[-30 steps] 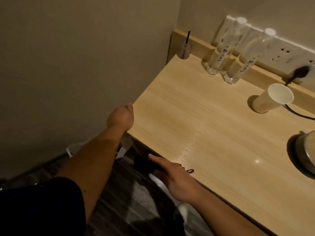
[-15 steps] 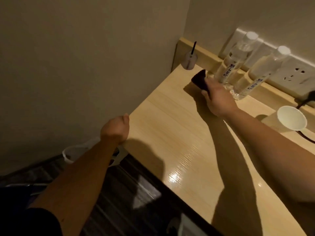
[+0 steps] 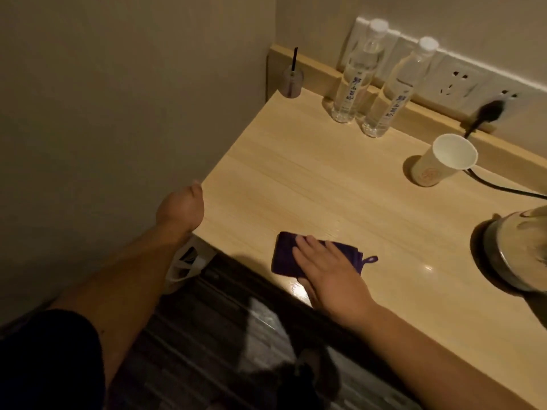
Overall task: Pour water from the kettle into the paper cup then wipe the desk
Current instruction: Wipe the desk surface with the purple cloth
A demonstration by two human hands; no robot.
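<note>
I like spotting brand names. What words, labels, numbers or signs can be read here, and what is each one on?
None can be read.
Left water bottle: blue vertical characters on its label, too blurred to read.
Right water bottle: the same kind of blue print, too blurred.
Paper cup: a round reddish emblem low on its side, with no legible words.
Purple cloth and kettle: no visible text.

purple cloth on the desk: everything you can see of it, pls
The purple cloth is dark, soft-looking fabric, folded into a rough rectangle, with a small hanging loop sticking out at its right end. It lies flat on the wooden desk near the front edge. The right hand rests palm-down on it, fingers flat, covering its right half. Nothing else touches it. Wetness cannot be judged.
</note>
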